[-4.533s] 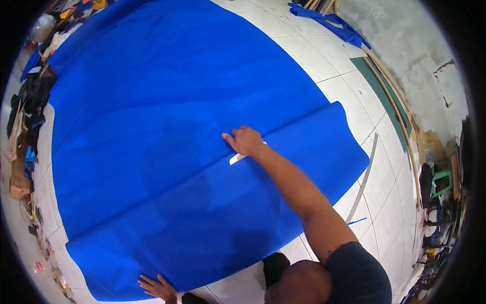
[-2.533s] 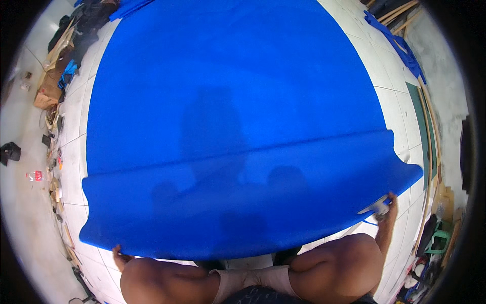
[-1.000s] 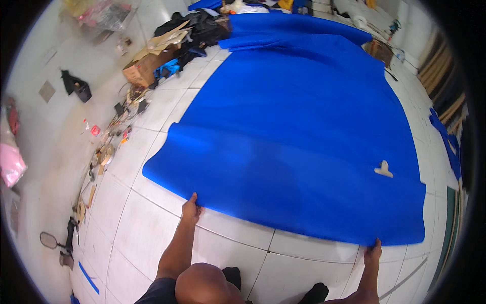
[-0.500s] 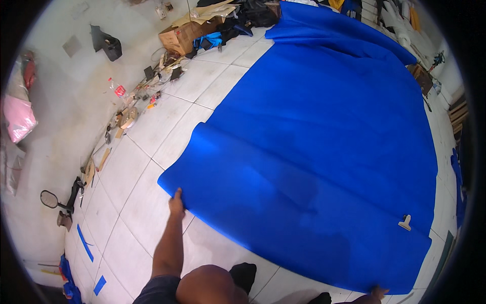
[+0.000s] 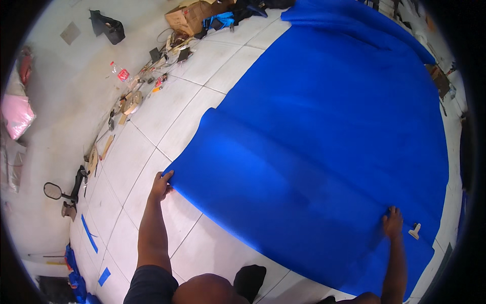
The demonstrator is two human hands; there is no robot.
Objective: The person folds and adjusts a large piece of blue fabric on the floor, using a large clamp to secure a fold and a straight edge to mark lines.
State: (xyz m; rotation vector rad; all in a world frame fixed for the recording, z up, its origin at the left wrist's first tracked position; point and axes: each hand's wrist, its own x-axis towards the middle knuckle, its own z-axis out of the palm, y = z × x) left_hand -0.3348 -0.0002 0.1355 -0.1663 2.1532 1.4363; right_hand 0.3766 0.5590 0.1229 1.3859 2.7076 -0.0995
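Observation:
A large sheet of blue fabric (image 5: 324, 137) spreads over the tiled floor, its near end folded back over itself in a wide band. At the left corner of this fold, my left hand (image 5: 163, 185) pinches the edge, thumb on top and fingers partly hidden beneath. My right hand (image 5: 393, 222) rests on top of the blue fabric toward the right, fingers stretched forward and holding nothing. Just right of that hand, a pale clip (image 5: 415, 231) lies on the fabric near the fold's right end.
Along the left wall lie a plastic bottle (image 5: 120, 72), a tape roll (image 5: 132, 103) and a round mirror (image 5: 52, 190) on a dark stem. A cardboard box (image 5: 190, 17) stands at the back. Blue scraps (image 5: 104, 276) lie on the floor tiles at lower left.
My right hand has moved forward from the near right edge onto the fabric beside the clip. My left hand has shifted left to the corner. The view has shifted slightly.

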